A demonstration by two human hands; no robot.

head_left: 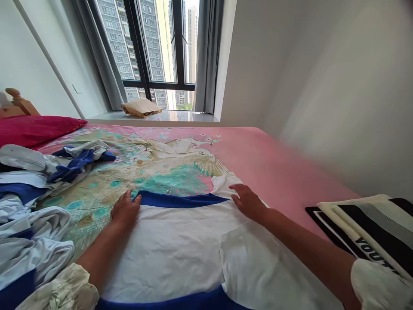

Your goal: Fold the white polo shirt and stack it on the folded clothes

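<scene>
A white garment with blue bands (180, 241) lies spread in front of me on the bed, one band along its far edge and another at its near edge. My left hand (125, 209) rests at the far left corner, thumb touching the blue band and fingers a little apart. Over on the right, my right hand (248, 202) lies on the white cloth near a sleeve-like part (225, 183), its index finger stretched out and thumb apart. Neither hand is visibly closed round the cloth.
Heaped white and blue clothes (35, 241) lie on the left. Folded black and cream clothing (371, 228) is stacked on the right. A red pillow (38, 130) is at the far left of the pink patterned bedsheet (258, 159). A tan package (141, 107) sits on the windowsill.
</scene>
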